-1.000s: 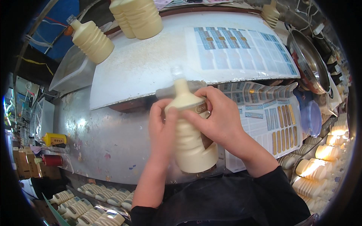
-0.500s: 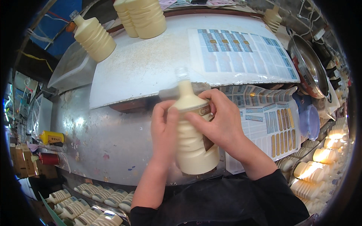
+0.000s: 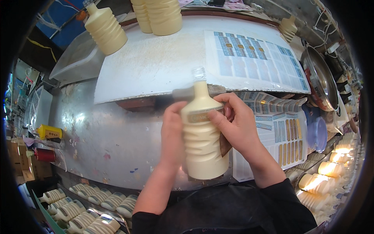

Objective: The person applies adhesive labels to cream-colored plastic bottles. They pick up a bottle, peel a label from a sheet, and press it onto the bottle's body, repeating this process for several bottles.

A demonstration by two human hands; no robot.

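Both hands clasp one cream-coloured ribbed plastic bottle (image 3: 202,136), held upright over the near edge of a worn metal workbench (image 3: 101,144), close to the person's dark-sleeved chest. Left hand (image 3: 173,132) wraps the bottle's left side, fingers curled round the body. Right hand (image 3: 233,124) grips the right side near the shoulder, its thumb pressing on a tan label band that runs round the upper part of the bottle. A clear, uncapped neck tops the bottle. Just behind it, a pale raised board (image 3: 156,62) covers the middle of the workbench, and a sheet of small blue and gold stickers (image 3: 253,58) lies on the board's right half. More sticker sheets (image 3: 280,132) lie at the right edge of the workbench, just beside the right hand. Three more cream ribbed bottles stand along the far edge: one at the far left corner (image 3: 106,29), a pair near the middle (image 3: 157,15). A round metal bowl (image 3: 321,82) sits at the far right. Rows of the same bottles (image 3: 89,206) lie below the near edge on the left, and others glow at the right (image 3: 331,179).
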